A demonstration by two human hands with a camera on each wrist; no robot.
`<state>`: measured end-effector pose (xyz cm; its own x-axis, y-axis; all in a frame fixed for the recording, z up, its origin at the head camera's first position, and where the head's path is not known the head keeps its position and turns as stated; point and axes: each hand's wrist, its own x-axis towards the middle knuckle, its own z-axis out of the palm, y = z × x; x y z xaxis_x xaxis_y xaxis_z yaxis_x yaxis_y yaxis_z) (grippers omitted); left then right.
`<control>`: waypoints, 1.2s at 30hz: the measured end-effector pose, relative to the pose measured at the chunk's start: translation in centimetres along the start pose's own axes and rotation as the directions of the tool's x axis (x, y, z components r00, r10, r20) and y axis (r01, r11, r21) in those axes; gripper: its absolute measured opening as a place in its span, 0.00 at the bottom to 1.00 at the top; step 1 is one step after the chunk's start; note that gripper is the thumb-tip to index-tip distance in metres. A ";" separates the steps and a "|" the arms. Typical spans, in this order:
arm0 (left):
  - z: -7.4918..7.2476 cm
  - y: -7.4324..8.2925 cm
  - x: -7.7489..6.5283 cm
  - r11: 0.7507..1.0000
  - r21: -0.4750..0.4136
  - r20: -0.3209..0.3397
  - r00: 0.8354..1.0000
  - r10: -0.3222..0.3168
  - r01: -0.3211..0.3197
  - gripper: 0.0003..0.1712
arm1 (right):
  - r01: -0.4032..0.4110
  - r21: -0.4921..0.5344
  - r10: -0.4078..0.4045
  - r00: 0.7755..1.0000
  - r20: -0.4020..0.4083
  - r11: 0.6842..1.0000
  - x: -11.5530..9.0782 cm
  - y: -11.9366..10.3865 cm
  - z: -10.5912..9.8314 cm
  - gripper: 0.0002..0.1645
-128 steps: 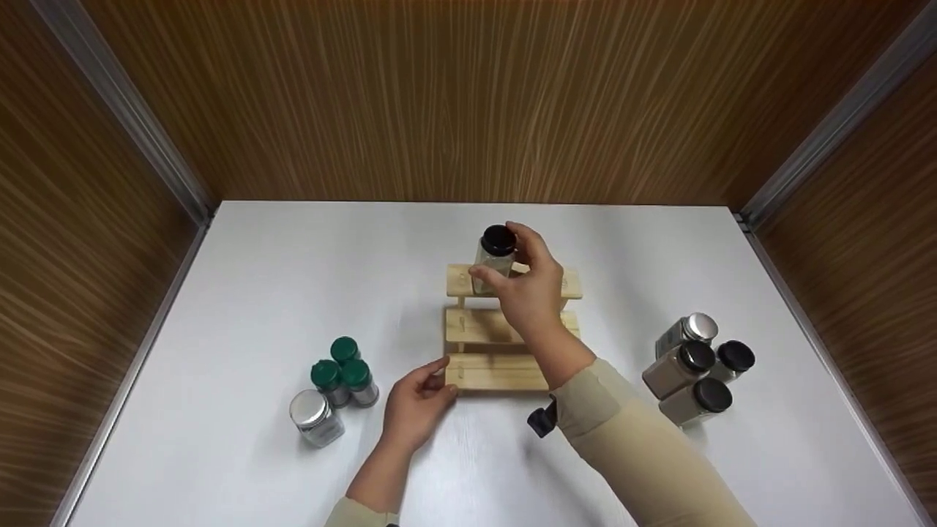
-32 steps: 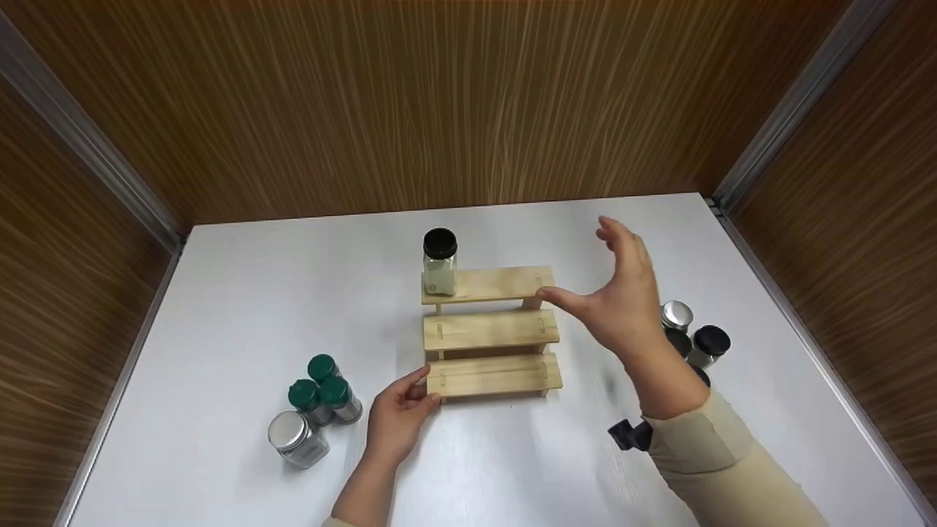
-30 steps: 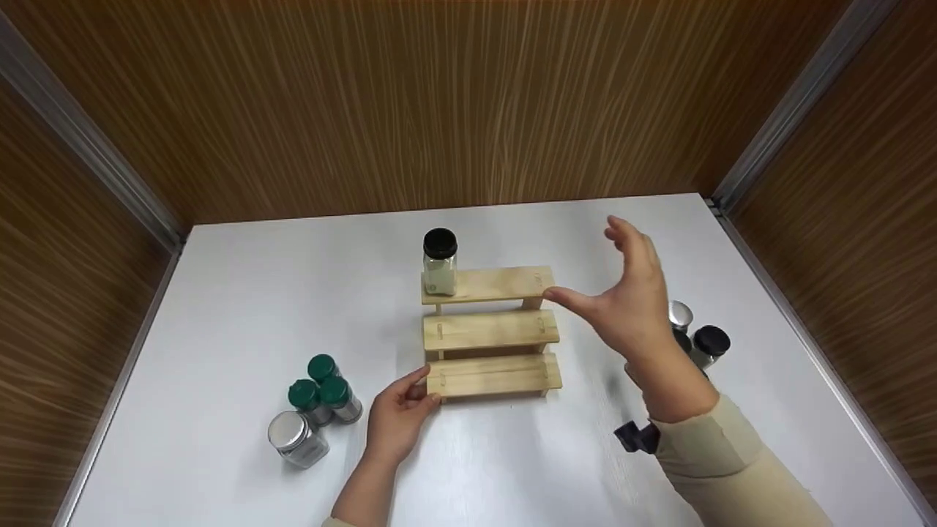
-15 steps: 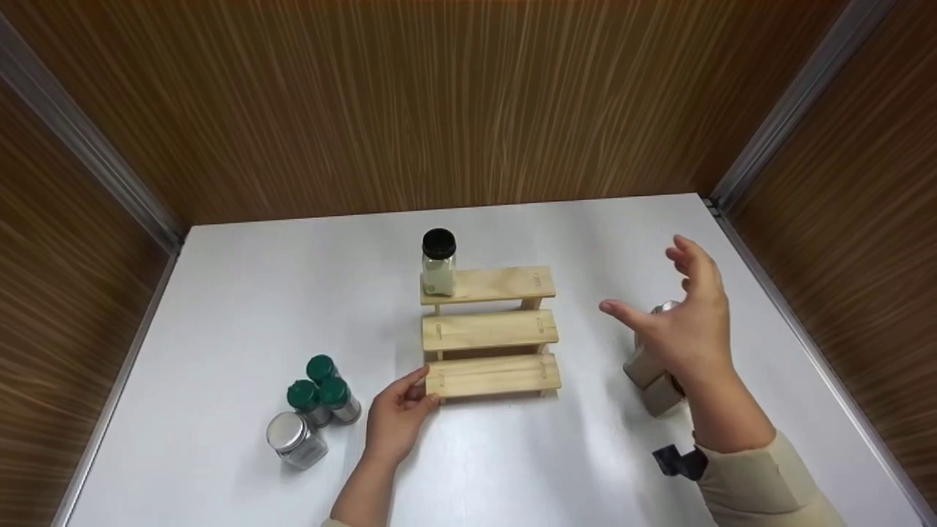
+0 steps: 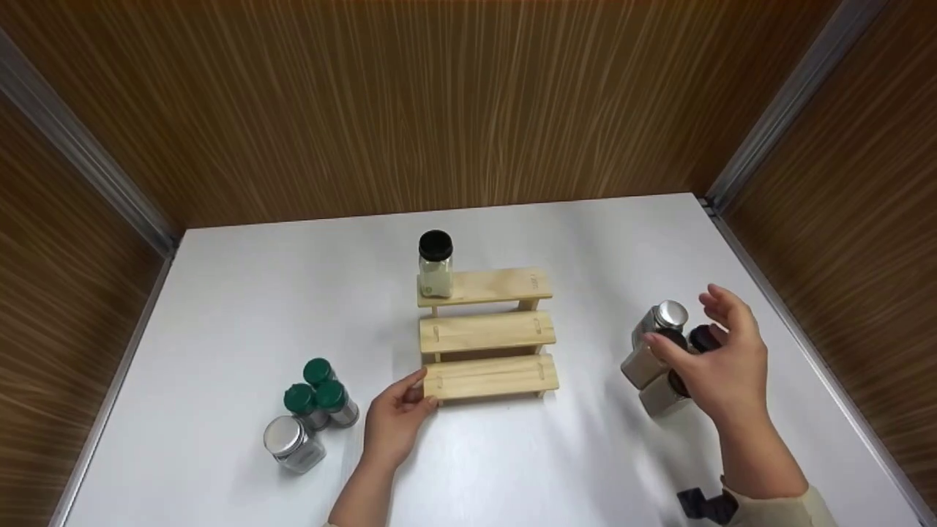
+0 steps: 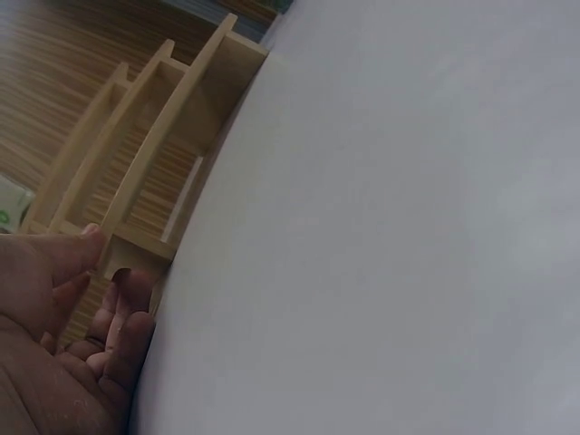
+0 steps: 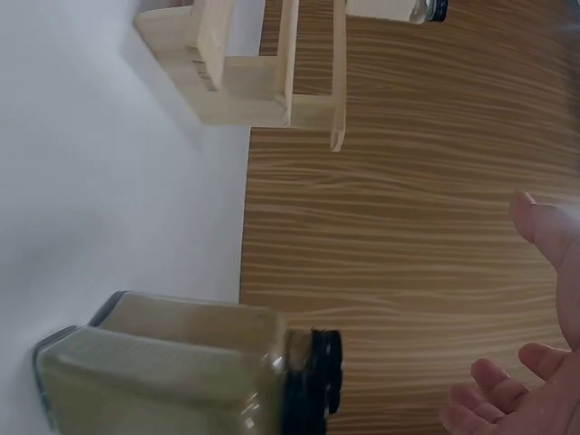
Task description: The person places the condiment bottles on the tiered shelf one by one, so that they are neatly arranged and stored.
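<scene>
Our left hand (image 5: pixel 392 426) pinched one end of the wooden rack (image 5: pixel 489 331); right hand (image 5: pixel 726 369) spread above crowded jars (image 5: pixel 643 364). We judged a straight lift best, lest others topple.

Your left hand (image 6: pixel 56 367) comes in at the lower left, its digits gripping the near end of the wooden rack (image 6: pixel 166 120) around the shelf closest to the tabletop. The rack's three pale shelves run slantwise toward the top of your view. Beyond them you see a wood-grain wall (image 6: pixel 36 109). A white tabletop (image 6: pixel 362 217) fills your right side, and a pale item with a green mark (image 6: pixel 11 207) is cut off at the left edge.
</scene>
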<state>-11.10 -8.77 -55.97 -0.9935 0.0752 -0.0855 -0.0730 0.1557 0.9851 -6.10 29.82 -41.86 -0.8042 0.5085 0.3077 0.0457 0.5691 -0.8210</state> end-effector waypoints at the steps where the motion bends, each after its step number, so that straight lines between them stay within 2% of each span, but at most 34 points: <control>1: 0.0 0.0 0.0 1.000 0.000 0.000 1.000 -0.002 0.002 0.29 | -0.005 -0.008 0.005 1.000 -0.005 1.000 -0.1 0.3 -0.1 0.54; 7: 0.1 0.0 0.1 1.000 0.019 -0.019 1.000 -0.007 0.007 0.29 | -0.046 -0.024 0.045 0.998 -0.032 0.999 -1.6 2.5 -0.8 0.38; 10: 0.1 0.0 0.1 1.000 0.024 -0.021 1.000 -0.010 0.010 0.29 | -0.060 -0.033 0.059 0.998 -0.036 0.998 -2.4 3.7 -0.9 0.35; 23: 0.1 0.1 0.0 1.000 0.014 -0.021 1.000 -0.012 0.012 0.29 | -0.111 -0.108 0.114 0.993 0.027 0.988 -4.5 7.1 -0.7 0.43; 31: 0.1 0.0 0.0 1.000 0.012 -0.017 1.000 -0.009 0.009 0.29 | -0.124 -0.082 0.130 0.989 0.075 0.989 -5.0 8.3 -0.3 0.50; 36: 0.2 -0.1 0.1 1.000 0.017 -0.028 1.000 -0.015 0.015 0.28 | -0.123 -0.042 0.125 0.990 0.060 0.992 -5.1 8.8 0.2 0.50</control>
<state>-11.22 -8.59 -56.08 -0.9943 0.0458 -0.0958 -0.0866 0.1739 0.9810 -1.71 32.08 -50.73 -0.8265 0.5357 0.1730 0.1690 0.5294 -0.8314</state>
